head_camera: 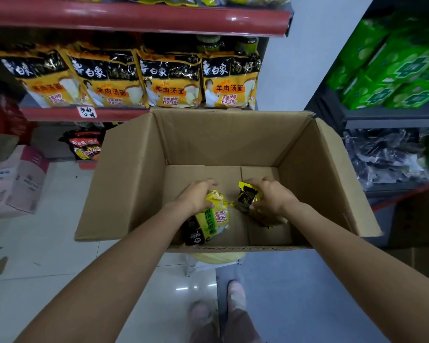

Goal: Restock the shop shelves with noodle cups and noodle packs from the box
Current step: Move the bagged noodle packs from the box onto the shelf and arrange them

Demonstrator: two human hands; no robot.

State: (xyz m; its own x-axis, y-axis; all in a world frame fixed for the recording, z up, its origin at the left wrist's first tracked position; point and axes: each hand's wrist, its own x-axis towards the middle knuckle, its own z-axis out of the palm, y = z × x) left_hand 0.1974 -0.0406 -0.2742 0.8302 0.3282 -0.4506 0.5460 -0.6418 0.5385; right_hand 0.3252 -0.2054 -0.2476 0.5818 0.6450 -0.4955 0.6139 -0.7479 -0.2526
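An open cardboard box point(134, 174) stands in front of the red shelves. Both of my hands reach down into it. My left hand point(196, 196) grips the top of a yellow and black noodle pack point(211, 224) lying on the box floor. My right hand point(270, 196) grips a second yellow and black noodle pack point(248, 198), partly hidden under the fingers. On the middle shelf point(84, 113) stands a row of several orange and black noodle packs point(169, 80).
A pink and white carton point(18, 181) sits on the floor at left. Red noodle packs point(84, 147) fill the bottom shelf. Green packages point(394, 68) are stacked on a dark rack at right. My feet point(221, 310) stand on the tiled floor below the box.
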